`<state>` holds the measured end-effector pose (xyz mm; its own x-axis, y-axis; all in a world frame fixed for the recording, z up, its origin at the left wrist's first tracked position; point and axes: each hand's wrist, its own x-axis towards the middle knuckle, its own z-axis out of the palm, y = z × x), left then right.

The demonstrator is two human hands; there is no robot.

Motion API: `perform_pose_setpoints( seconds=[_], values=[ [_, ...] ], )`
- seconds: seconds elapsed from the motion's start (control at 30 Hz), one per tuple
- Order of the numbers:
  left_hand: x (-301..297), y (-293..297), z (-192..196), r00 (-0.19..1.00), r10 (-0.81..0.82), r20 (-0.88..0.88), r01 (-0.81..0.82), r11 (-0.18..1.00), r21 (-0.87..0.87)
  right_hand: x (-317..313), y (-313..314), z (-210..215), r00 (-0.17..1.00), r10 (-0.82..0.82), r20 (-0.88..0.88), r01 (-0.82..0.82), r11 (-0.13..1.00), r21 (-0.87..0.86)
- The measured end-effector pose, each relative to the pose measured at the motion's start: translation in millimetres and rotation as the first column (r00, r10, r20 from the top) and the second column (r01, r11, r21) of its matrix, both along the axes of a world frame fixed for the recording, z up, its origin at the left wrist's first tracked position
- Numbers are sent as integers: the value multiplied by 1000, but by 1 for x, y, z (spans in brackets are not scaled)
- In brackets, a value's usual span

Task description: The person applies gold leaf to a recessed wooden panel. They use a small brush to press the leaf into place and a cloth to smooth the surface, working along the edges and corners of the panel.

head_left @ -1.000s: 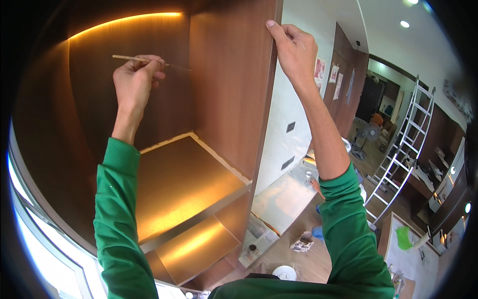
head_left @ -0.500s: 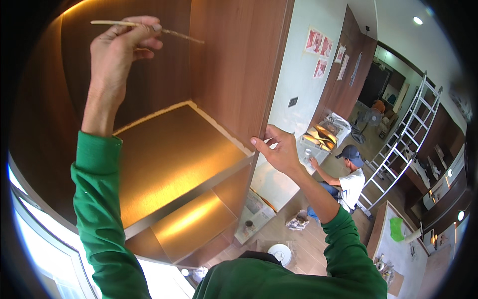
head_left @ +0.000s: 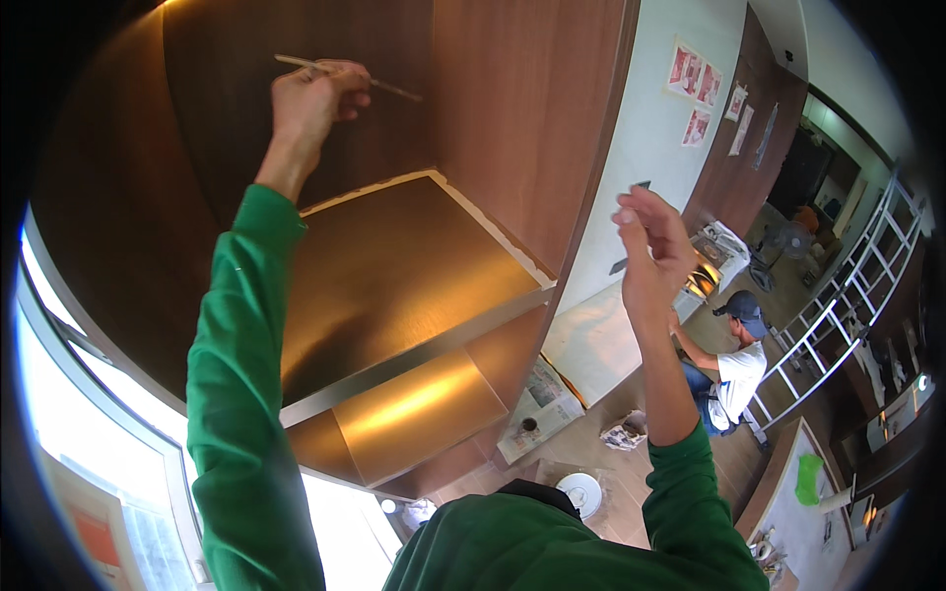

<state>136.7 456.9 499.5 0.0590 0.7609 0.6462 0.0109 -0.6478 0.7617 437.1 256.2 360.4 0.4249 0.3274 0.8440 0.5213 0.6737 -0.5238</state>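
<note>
In front of the brown cabinet point(head_left: 512, 118), a thin brush-like stick point(head_left: 294, 61) at upper left is pinched in the left hand point(head_left: 310, 106), best gripped lightly for a steady tip, while the right hand point(head_left: 652, 241) curls loosely, apparently empty.

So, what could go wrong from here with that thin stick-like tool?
The left hand holds the thin tool above the gold-lit shelf, so a slip might drop it there. The tool's tip points toward the brown side panel, so a stray swing could perhaps mark it. The right hand appears to grip nothing, so it probably isn't steadying the person.
</note>
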Motion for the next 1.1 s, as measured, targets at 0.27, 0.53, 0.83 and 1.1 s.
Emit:
perform_pose_setpoints(
  seconds=[0.27, 0.53, 0.83, 1.1],
  values=[
    [15, 37, -26, 999, -29, -28, 27, 996, -82, -24, -15, 38, 884, -100, 456, -11, 972, 234],
    [3, 36, 11, 933, -46, -356, 71, 996, 59, -84, 45, 127, 763, 29, 646, 55, 992, -110],
    [-1, 11, 51, 831, -17, -555, 95, 989, 113, -120, 136, 190, 590, 152, 793, 357, 831, -426],
    [-10, 25, 49, 824, -55, -564, 92, 995, 37, -130, 176, 177, 709, 228, 667, 234, 817, -528]
  ],
)
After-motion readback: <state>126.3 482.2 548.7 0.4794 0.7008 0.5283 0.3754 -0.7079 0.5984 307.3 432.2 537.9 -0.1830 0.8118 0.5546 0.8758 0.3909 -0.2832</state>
